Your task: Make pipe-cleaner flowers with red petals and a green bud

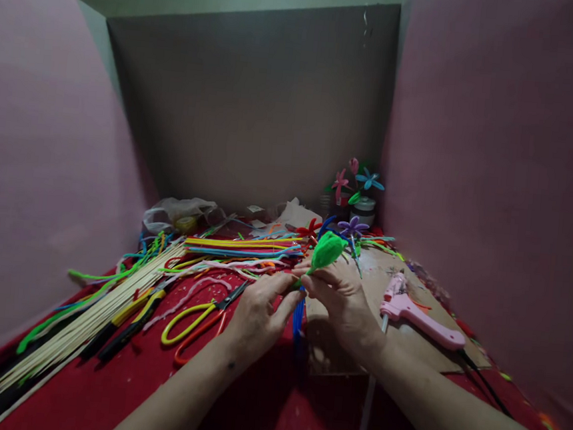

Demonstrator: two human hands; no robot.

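Observation:
Near the middle of the view, a bright green fuzzy leaf shape (328, 251) stands up between both hands, its lower end pinched in the fingers. My left hand (264, 307) is closed, thumb and fingers pressed together at the base of the green piece. My right hand (343, 300) grips the same base from the other side with thumb and fingers. Blue strands (298, 320) hang just below the fingertips. Yellow and red handled scissors (201, 325) lie open left of my left hand.
Pliers (134, 325) and a bundle of thin sticks (77, 310) lie at left. Colourful pipe cleaners (244, 245) lie behind the hands. At right, a pink glue gun (421, 317) rests on a cardboard sheet (327, 352). Fuzzy flowers (370, 179) stand at the back.

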